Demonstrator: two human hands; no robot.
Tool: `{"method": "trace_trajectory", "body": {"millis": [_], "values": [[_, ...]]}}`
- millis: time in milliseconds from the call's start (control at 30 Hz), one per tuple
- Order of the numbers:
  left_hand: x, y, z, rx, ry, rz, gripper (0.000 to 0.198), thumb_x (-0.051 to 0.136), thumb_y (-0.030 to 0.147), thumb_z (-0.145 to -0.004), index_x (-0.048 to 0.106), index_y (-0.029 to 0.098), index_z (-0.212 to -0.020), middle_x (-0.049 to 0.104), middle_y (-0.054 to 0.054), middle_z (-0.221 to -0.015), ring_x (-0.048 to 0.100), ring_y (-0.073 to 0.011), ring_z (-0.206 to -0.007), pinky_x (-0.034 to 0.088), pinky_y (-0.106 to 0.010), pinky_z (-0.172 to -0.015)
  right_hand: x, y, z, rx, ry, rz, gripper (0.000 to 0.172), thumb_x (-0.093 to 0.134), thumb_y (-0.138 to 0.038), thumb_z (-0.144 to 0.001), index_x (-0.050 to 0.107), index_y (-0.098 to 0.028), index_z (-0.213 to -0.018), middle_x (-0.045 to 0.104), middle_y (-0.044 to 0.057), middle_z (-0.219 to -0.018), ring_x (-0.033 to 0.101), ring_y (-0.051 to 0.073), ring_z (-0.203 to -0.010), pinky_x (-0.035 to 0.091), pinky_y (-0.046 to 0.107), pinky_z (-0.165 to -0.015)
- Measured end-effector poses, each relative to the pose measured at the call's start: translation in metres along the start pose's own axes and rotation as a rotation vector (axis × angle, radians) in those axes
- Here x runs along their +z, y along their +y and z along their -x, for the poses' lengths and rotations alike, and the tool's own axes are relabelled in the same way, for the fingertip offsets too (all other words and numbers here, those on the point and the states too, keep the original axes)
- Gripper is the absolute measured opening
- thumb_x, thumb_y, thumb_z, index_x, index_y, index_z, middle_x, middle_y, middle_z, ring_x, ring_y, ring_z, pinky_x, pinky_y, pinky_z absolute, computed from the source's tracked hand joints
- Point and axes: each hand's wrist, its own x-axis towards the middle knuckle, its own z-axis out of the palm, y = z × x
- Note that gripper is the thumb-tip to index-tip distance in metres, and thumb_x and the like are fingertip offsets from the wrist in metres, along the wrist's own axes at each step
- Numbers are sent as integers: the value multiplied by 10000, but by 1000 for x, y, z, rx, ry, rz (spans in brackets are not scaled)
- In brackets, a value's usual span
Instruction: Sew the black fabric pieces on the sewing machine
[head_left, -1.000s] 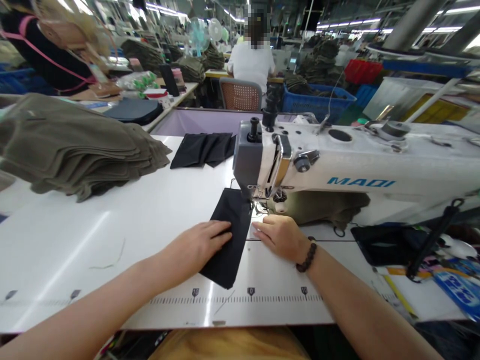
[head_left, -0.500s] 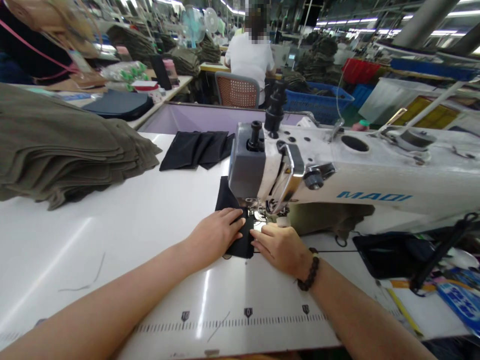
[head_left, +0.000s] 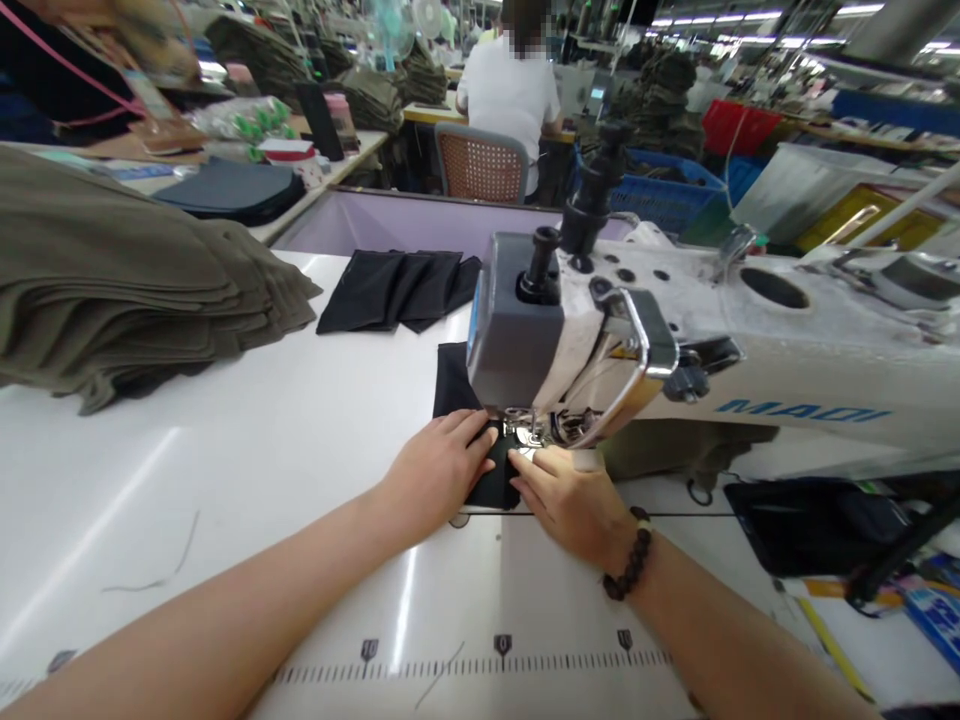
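Left hand (head_left: 439,470) is pressing flat on black cloth (head_left: 496,485), fingers together; right hand (head_left: 581,505) is touching its right edge, can't tell if pinching. Cloth is lying by the presser foot (head_left: 529,437); edge probably needs guiding straight, fingertips clear. Sewing machine (head_left: 517,320) is reading "MAQI"; worktop (head_left: 300,440) scale (head_left: 504,645) is showing 10, 0, 10.

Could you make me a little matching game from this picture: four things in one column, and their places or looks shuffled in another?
Column one
1. Left hand
2. Bracelet
3. Stack of olive fabric pieces
4. Sewing machine

Column two
A. At the left on the white table
B. Marked with blue lettering
C. Touching the black fabric piece
D. Dark and beaded

Pairs: 1-C, 2-D, 3-A, 4-B
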Motion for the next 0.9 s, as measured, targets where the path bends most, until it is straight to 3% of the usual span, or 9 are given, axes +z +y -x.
{"method": "trace_trajectory", "body": {"millis": [733, 800, 900], "values": [[3, -7, -4, -19, 24, 15, 209, 461, 225, -859, 582, 109, -984, 571, -122, -984, 504, -254, -981, 453, -376, -799, 1, 0, -3, -1, 23, -5, 168, 519, -198, -834, 619, -145, -958, 623, 42, -754, 560, 163, -711, 384, 267, -635], [0, -6, 0, 21, 12, 29, 195, 458, 213, -861, 589, 119, -971, 571, -120, -1002, 504, -247, -984, 447, -374, -803, -2, 0, -1, -54, 44, -26, 159, 501, -218, -847, 622, -150, -925, 609, 33, -715, 549, 149, -678, 372, 263, -613], [-5, -1, 8, 189, -36, 97, 182, 437, 210, -875, 601, 147, -921, 580, -88, -1014, 514, -211, -966, 443, -340, -799, -7, -1, 4, -178, 71, -62, 228, 435, -256, -884, 627, -160, -808, 557, 11, -613, 504, 131, -583, 333, 268, -543]]}}
